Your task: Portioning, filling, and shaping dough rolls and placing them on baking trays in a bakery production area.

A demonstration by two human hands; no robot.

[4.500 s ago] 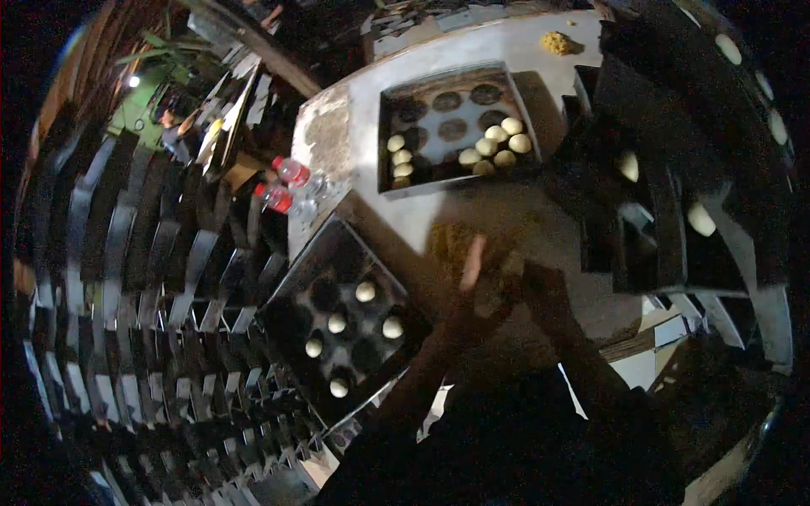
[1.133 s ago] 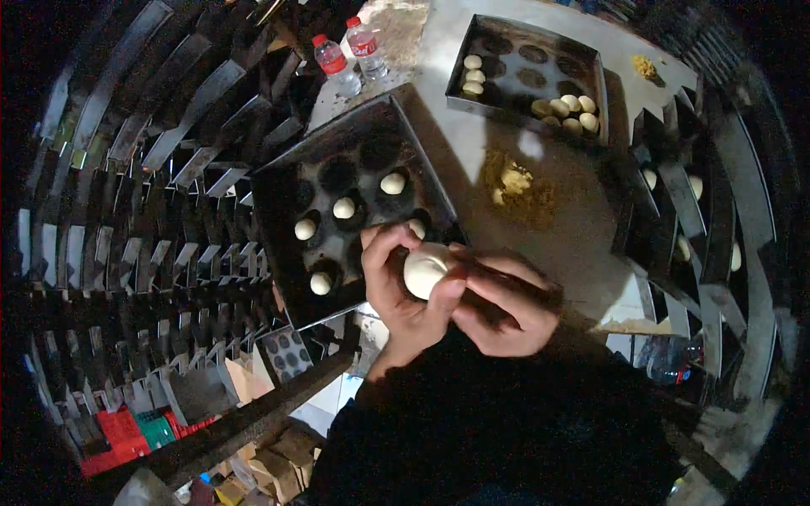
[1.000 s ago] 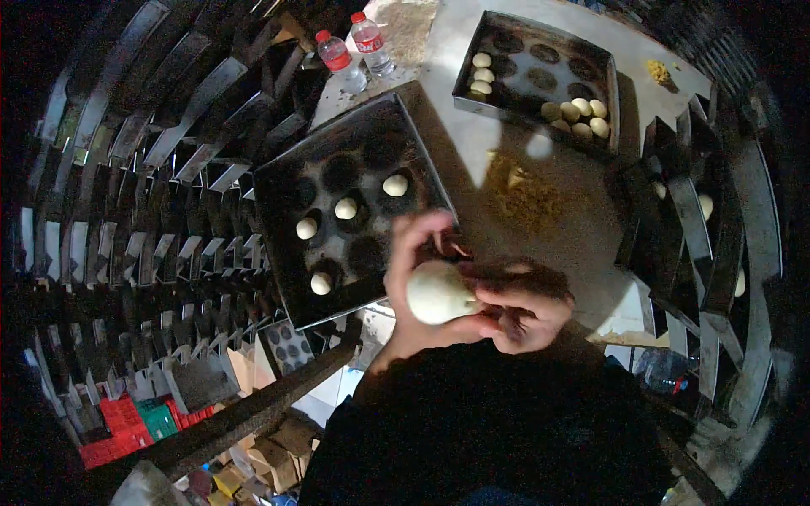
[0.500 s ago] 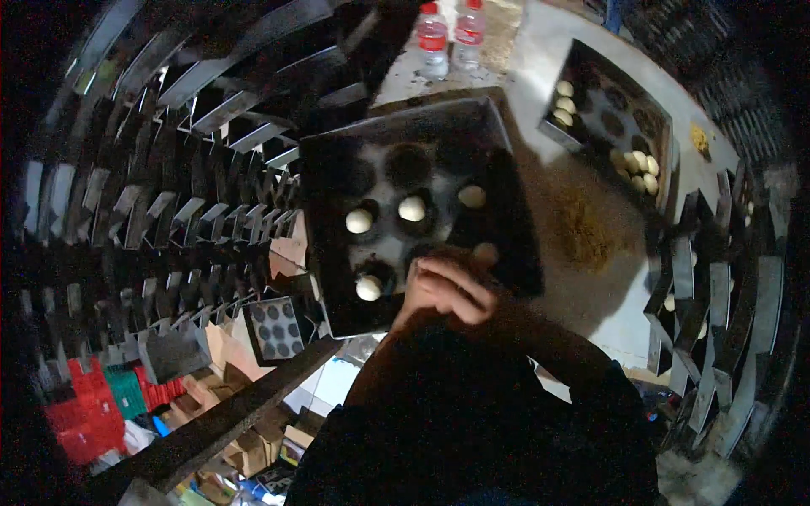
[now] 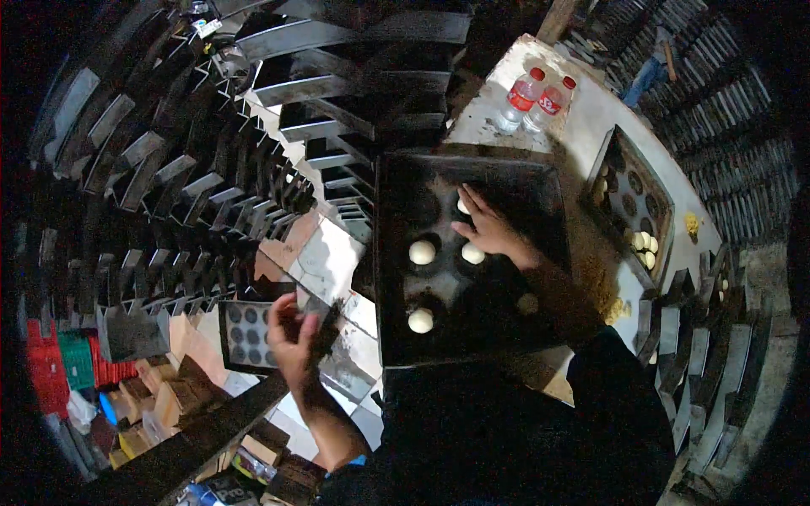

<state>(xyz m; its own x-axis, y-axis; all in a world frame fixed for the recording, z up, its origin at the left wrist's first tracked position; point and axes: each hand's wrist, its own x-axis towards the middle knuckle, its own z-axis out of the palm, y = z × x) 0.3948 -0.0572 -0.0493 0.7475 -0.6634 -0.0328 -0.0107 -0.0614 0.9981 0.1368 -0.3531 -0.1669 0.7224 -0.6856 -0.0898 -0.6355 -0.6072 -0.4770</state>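
Observation:
In the black baking tray [image 5: 381, 295] with dark round hollows sit pale dough balls [image 5: 422, 251], several in all. My right hand [image 5: 489, 229] reaches over the tray's upper middle, fingers spread over another dough ball [image 5: 462, 206] that they partly hide; whether they touch it I cannot tell. My left hand [image 5: 294, 337] is raised left of the tray, fingers loosely curved and apart, with nothing visible in them.
A second tray [image 5: 594, 169] with dough balls lies right on the pale table [image 5: 685, 221], near two bottles [image 5: 523, 105] and yellow crumbs [image 5: 692, 224]. Stacked metal trays [image 5: 126, 194] crowd both sides. Crates [image 5: 76, 354] and boxes lie lower left; a person [image 5: 645, 76] stands upper right.
My hands, earlier closed together round a dough ball at my front, have separated: the right forward into the tray, the left leftward. The view has turned, so the tray appears farther right.

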